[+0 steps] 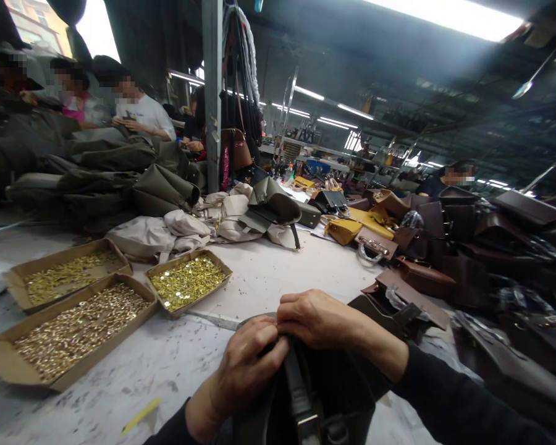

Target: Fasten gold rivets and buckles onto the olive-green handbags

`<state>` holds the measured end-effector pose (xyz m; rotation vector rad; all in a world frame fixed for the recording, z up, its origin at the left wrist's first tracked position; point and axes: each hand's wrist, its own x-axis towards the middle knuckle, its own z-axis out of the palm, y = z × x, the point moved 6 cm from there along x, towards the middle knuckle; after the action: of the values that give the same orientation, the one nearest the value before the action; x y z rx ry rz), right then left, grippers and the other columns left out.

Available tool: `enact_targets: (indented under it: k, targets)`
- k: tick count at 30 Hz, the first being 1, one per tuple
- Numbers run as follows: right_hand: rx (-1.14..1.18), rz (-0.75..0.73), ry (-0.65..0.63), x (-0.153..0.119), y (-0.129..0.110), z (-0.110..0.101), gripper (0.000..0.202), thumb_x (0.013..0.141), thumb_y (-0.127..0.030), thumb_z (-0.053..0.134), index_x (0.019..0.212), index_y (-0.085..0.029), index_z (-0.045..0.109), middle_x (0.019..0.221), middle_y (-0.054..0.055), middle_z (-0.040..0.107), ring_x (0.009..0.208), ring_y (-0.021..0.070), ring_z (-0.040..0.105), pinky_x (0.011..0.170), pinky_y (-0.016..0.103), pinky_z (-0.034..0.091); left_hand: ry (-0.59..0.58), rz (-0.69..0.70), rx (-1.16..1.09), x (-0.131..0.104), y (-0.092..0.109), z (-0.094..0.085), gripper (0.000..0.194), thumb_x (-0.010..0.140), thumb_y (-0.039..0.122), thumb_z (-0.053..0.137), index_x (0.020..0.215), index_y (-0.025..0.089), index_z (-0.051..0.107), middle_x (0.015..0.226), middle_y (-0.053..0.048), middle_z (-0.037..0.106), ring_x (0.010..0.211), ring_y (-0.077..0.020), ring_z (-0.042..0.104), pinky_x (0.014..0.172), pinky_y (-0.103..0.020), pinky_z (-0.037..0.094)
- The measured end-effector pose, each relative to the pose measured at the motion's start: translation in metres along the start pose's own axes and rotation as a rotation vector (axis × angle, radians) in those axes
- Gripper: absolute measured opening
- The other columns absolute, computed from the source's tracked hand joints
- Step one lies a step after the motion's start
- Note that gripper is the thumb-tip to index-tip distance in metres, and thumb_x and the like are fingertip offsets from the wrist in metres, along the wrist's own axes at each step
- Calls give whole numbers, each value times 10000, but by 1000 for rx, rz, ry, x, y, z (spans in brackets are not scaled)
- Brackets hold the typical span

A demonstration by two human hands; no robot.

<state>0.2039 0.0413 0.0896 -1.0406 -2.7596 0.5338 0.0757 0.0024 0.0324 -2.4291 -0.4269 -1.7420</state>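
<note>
A dark bag point(343, 383) with a strap point(297, 383) and a metal buckle point(307, 421) stands at the bottom centre. My left hand point(248, 358) is closed on its upper edge, at the top end of the strap. Right beside it, my right hand point(312, 318) has its fingers bent down over the same edge, and the two hands touch. Whatever small part lies between the fingertips is hidden. Left of the hands are cardboard trays of small metal pieces: one of gold studs point(189, 281), one of copper-coloured pieces point(83, 334) and one of gold pins point(69, 275).
Dark green bags point(97, 167) and beige pieces point(167, 232) are heaped behind the trays. Brown bags point(467, 278) crowd the right side, with yellow bags point(364, 225) farther back. A metal post point(212, 93) rises at the table's far edge. Several people sit beyond.
</note>
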Motion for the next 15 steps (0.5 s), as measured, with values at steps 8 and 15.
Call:
enact_targets:
  k: [8, 15]
  targets:
    - [147, -20, -140, 15, 7, 8, 162, 967, -211, 588, 806, -187, 590, 778, -41, 505, 727, 112, 484, 686, 225, 360, 73, -22, 37, 3, 4, -5, 168, 922, 50, 603, 922, 191, 695, 911, -13, 598, 931, -153, 688, 928, -333, 634]
    - [453, 140, -157, 7, 29, 20, 346, 968, -463, 626, 780, -173, 615, 685, -69, 464, 655, 95, 437, 593, 212, 336, 57, -50, 74, 1, 4, -1, 155, 903, 67, 627, 902, 198, 712, 917, -23, 590, 949, -173, 699, 838, -296, 649]
